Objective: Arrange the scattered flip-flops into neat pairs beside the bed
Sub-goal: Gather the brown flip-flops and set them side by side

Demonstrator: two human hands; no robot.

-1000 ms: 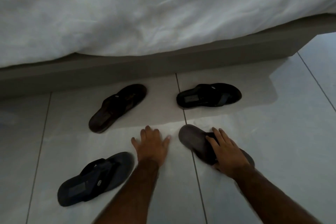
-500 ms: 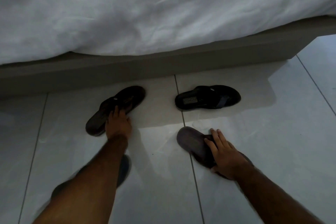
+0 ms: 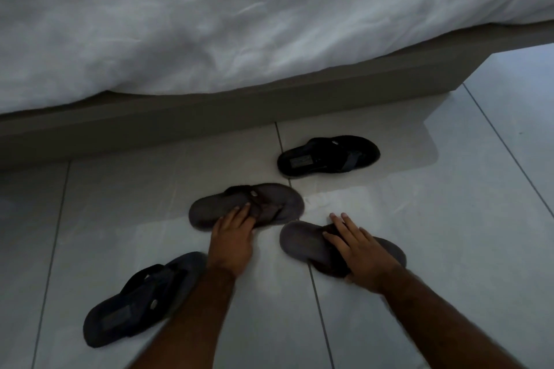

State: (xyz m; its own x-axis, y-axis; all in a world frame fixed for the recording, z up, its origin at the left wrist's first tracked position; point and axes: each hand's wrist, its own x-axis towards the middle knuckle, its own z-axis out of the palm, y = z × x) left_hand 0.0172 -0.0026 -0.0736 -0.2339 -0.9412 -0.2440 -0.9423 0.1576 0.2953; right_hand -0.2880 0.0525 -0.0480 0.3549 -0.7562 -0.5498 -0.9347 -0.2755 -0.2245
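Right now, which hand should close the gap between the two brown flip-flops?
Left. The left hand rests on the farther brown flip-flop, which lies skewed; the right hand pins the nearer brown flip-flop.

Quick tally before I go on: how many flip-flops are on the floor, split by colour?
Brown flip-flops: 2, one under the left hand at, one under the right hand at.
Black flip-flops: 2, one near the bed frame, one at lower left.
Total: 4 flip-flops.
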